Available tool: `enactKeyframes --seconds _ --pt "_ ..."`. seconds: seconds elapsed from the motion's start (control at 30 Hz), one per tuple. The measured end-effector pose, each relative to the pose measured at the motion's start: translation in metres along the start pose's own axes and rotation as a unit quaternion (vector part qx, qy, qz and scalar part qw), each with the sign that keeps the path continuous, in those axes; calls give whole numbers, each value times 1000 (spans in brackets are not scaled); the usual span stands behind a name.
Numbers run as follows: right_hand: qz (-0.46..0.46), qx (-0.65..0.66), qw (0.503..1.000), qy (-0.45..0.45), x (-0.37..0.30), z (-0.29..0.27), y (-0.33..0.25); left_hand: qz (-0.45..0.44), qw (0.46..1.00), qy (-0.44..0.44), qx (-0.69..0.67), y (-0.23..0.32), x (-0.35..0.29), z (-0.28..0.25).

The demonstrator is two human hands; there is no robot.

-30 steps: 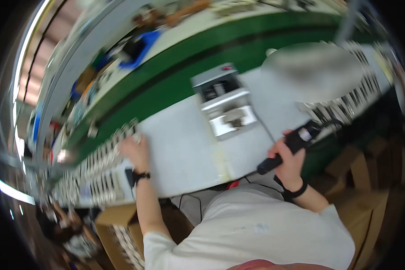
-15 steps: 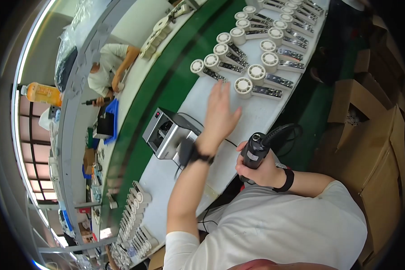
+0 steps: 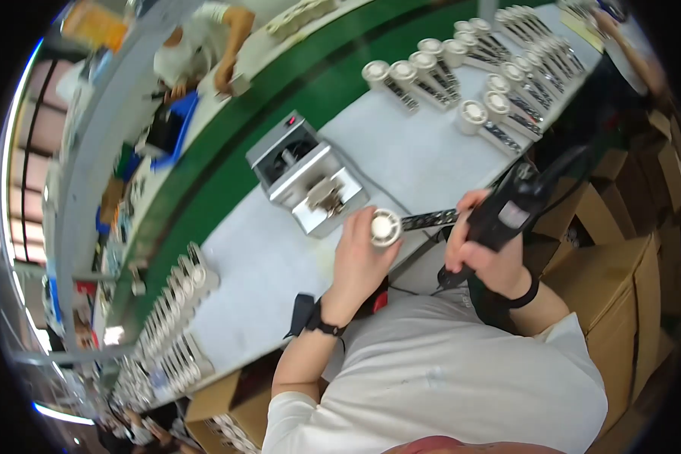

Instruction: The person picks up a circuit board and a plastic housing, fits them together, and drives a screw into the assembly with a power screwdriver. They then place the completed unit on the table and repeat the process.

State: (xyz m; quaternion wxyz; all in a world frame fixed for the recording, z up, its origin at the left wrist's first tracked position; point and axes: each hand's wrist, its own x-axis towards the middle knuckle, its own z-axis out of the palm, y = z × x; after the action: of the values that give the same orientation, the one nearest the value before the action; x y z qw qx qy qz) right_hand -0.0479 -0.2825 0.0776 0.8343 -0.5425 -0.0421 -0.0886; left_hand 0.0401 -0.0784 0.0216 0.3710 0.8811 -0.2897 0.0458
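My left hand (image 3: 360, 261) grips the round slotted head of a handheld fan part (image 3: 386, 228). Its open handle, with dark and shiny inner parts, points right toward my other hand. In my right hand (image 3: 486, 253) is a black corded electric screwdriver (image 3: 507, 216), its lower end tilted down to the left. The fan handle's far end reaches my right fingertips; I cannot tell if they touch it. Just beyond my left hand sits a silver screw feeder (image 3: 310, 178) with a red light. Farther right stand rows of similar fan parts (image 3: 473, 113).
More white fan parts (image 3: 178, 303) line the table's left end. A green belt (image 3: 227, 185) runs beyond the white table (image 3: 261, 284). Across it, a person works by a blue tray (image 3: 178, 132). Cardboard boxes (image 3: 609, 303) stand at my right; another person's arm (image 3: 632, 49) shows far right.
My left hand has come back from the rows with a fan part, now held before me beside the screwdriver. My right hand has moved slightly right. The view has shifted.
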Motion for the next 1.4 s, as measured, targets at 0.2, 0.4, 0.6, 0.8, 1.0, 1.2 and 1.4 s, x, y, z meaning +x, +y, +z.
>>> enactKeyframes --seconds 0.2,0.4,0.6,0.8,1.0,1.2,1.4 --pt "-68 -81 994 -13 83 59 17 -149 978 109 97 -49 -93 -57" --pt "-169 -131 975 -56 135 109 58 -129 976 96 144 -50 -86 -75" --pt "-174 -157 972 -31 143 116 81 7 977 -11 211 -62 -65 -59" --pt "-140 -182 971 -64 145 124 72 28 971 0 239 -67 -65 -58" --pt "-123 -146 981 -35 115 108 76 27 968 0 249 -66 -62 -56" --pt "-112 -168 979 -39 108 103 87 25 965 4 259 -66 -63 -56" --pt "-102 -168 980 -41 108 101 93 32 965 7 259 -67 -63 -55"
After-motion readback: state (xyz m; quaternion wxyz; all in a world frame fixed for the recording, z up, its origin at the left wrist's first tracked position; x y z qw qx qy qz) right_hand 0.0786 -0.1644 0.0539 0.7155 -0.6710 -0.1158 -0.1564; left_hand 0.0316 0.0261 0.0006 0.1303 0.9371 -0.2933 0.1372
